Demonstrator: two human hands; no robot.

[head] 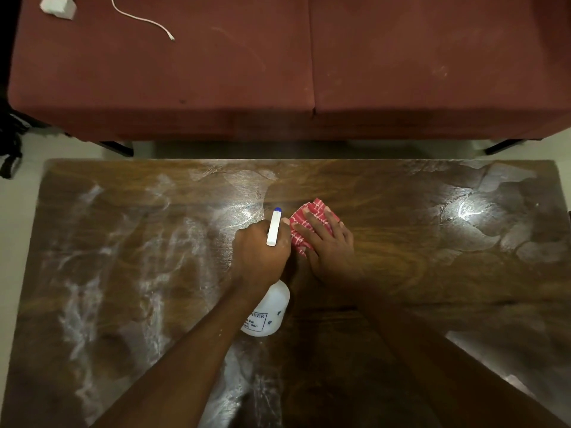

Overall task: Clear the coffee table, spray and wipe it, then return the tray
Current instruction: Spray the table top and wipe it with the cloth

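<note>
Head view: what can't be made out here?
Head view only:
- White plastic spray bottle: label mostly hidden by the left forearm; trigger hidden under the left hand gripping it.
- Red-and-white checked cloth: largely covered by the flat right hand.
- Small white object on the maroon sofa: cut by the top edge, unidentifiable.
- Dark wooden coffee table: near edge cut off at the bottom.
- Tray: not in view.

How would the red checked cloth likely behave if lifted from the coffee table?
The cloth is bunched and creased under the right hand, so it would probably hang limp. It looks thin, so likely light. On the streaked table it may be damp and cling.
</note>
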